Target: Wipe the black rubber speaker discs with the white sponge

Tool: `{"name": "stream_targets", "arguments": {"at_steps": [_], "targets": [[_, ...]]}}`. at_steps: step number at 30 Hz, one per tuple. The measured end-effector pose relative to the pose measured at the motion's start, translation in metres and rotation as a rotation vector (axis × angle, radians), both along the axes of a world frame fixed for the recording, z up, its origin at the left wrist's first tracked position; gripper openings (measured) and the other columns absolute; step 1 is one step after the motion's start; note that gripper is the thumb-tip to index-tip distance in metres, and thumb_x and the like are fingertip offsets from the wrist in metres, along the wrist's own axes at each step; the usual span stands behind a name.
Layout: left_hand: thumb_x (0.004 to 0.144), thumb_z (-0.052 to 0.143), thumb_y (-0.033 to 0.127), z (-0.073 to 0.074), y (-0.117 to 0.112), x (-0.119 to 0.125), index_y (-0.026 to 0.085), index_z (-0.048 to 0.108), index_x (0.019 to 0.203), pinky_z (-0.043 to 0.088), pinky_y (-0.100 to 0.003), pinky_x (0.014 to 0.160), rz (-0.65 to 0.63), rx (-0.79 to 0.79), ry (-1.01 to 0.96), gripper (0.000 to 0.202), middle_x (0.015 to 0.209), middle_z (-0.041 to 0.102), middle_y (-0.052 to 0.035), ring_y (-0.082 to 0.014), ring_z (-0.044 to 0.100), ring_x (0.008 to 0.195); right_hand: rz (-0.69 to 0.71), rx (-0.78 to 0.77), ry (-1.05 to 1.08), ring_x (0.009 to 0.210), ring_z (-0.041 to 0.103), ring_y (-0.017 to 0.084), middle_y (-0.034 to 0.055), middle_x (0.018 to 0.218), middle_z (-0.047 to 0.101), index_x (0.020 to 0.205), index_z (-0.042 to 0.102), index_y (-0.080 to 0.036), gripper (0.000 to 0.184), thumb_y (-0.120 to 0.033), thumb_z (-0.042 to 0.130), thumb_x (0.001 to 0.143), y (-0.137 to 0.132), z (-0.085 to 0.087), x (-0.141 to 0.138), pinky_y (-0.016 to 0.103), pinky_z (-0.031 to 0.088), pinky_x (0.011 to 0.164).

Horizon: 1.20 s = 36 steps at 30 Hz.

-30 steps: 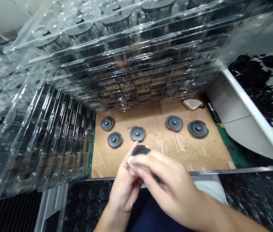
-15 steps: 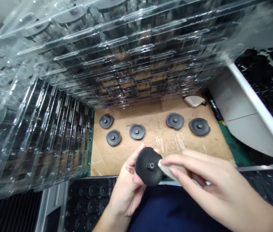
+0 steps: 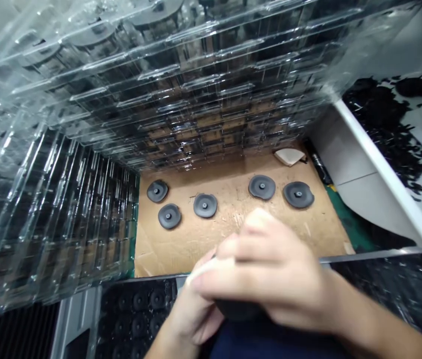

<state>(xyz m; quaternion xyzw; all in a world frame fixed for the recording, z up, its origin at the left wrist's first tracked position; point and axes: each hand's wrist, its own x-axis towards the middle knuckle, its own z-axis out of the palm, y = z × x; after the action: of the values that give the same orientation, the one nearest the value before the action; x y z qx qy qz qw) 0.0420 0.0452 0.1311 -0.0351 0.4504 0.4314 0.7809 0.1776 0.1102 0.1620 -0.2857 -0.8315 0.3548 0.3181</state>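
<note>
My left hand [image 3: 190,314] is closed around a black rubber disc [image 3: 237,310], of which only the lower edge shows. My right hand [image 3: 266,274] lies over the disc and hides most of it. Its fingers are pinched on a small whitish tool whose pale tip [image 3: 200,271] pokes out at the left. Both hands are held low, over the near edge of the cardboard sheet [image 3: 270,227]. Several more black discs lie on the cardboard, among them a left one [image 3: 169,216], a middle one [image 3: 205,205] and a right one [image 3: 298,194].
Tall stacks of clear plastic trays [image 3: 158,89] rise behind and to the left [image 3: 46,214] of the cardboard. A black tray holding discs [image 3: 139,311] sits at the lower left. A white bin wall [image 3: 378,164] with black scraps [image 3: 393,119] stands at right. A pale wedge [image 3: 289,156] lies far right.
The disc faced the camera half a second ago; my right hand has since moved left over it and now covers it. Both hands have dropped lower in view.
</note>
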Motion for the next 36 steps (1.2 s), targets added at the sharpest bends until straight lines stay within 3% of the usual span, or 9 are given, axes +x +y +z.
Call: {"name": "stream_targets", "arguments": {"at_steps": [3,6,12,17,20,25,31,33,36], "targets": [[0.057,0.08,0.042,-0.001,0.002,-0.004,0.023,0.067,0.107,0.057,-0.026,0.065,-0.044,0.066,-0.236,0.056,0.09,0.073,-0.0064,-0.023,0.071,0.078,-0.247,-0.232,-0.084,0.079,0.06,0.011,-0.0014,0.095,0.069,0.103,0.065,-0.022,0.021,-0.014,0.052,0.09,0.007,-0.013,0.016,0.024,0.046,0.069],[0.065,0.073,0.043,-0.005,0.001,-0.012,0.032,0.06,0.117,0.057,-0.028,0.072,-0.026,0.125,-0.334,0.055,0.107,0.071,-0.0071,-0.0266,0.068,0.093,-0.418,-0.353,-0.228,0.083,0.062,0.012,0.0002,0.098,0.068,0.103,0.066,-0.024,0.019,-0.02,0.055,0.089,0.003,-0.042,0.033,0.021,0.049,0.064],[0.07,0.07,0.039,-0.011,0.0,-0.019,0.031,0.063,0.111,0.057,-0.03,0.077,-0.006,0.09,-0.373,0.043,0.114,0.068,-0.0058,-0.0304,0.062,0.107,-0.517,-0.247,-0.395,0.075,0.059,0.015,0.0147,0.115,0.056,0.116,0.062,-0.014,0.032,-0.023,0.042,0.092,-0.045,-0.117,0.043,0.035,0.053,0.071],[0.073,0.068,0.035,-0.019,0.0,-0.02,0.027,0.063,0.113,0.054,-0.033,0.087,0.058,0.05,-0.356,0.041,0.119,0.066,-0.0071,-0.0305,0.058,0.113,-0.567,-0.171,-0.435,0.076,0.057,0.021,0.0203,0.126,0.049,0.118,0.061,-0.014,0.037,-0.034,0.048,0.089,-0.061,-0.14,0.038,0.048,0.051,0.078],[0.075,0.067,0.034,-0.022,0.0,-0.018,0.026,0.055,0.123,0.054,-0.033,0.088,0.111,0.049,-0.345,0.05,0.119,0.066,-0.0091,-0.0308,0.057,0.113,-0.596,-0.154,-0.415,0.078,0.058,0.022,0.0205,0.121,0.053,0.115,0.063,-0.012,0.036,-0.033,0.045,0.091,-0.049,-0.139,0.037,0.046,0.051,0.078],[0.08,0.064,0.031,-0.023,-0.002,-0.015,0.023,0.057,0.121,0.055,-0.032,0.087,0.148,-0.029,-0.332,0.043,0.116,0.068,-0.01,-0.0303,0.059,0.112,-0.578,-0.204,-0.305,0.101,0.06,0.019,0.0089,0.108,0.064,0.115,0.062,-0.018,0.028,-0.026,0.046,0.093,-0.037,-0.119,0.033,0.033,0.05,0.088],[0.076,0.068,0.027,-0.024,-0.001,-0.014,0.016,0.067,0.105,0.053,-0.034,0.09,0.167,-0.065,-0.257,0.031,0.11,0.07,-0.0103,-0.0264,0.062,0.108,-0.466,-0.305,-0.246,0.079,0.067,0.015,0.0029,0.089,0.071,0.097,0.068,-0.02,0.02,-0.023,0.049,0.09,-0.049,-0.107,0.024,0.024,0.054,0.069],[0.074,0.07,0.027,-0.024,0.0,-0.012,0.014,0.068,0.101,0.052,-0.036,0.091,0.15,-0.055,-0.238,0.031,0.11,0.07,-0.0107,-0.0267,0.062,0.108,-0.5,-0.319,-0.231,0.082,0.067,0.015,0.0032,0.09,0.07,0.096,0.067,-0.018,0.018,-0.023,0.051,0.09,-0.041,-0.093,0.021,0.023,0.054,0.067],[0.075,0.069,0.022,-0.022,0.001,-0.007,0.016,0.068,0.101,0.053,-0.032,0.089,0.121,0.01,-0.194,0.027,0.11,0.07,-0.0085,-0.0224,0.064,0.103,-0.58,-0.276,-0.163,0.097,0.062,0.015,0.0047,0.108,0.066,0.109,0.061,-0.018,0.022,-0.022,0.05,0.09,-0.029,-0.055,0.009,0.023,0.051,0.076]]}}
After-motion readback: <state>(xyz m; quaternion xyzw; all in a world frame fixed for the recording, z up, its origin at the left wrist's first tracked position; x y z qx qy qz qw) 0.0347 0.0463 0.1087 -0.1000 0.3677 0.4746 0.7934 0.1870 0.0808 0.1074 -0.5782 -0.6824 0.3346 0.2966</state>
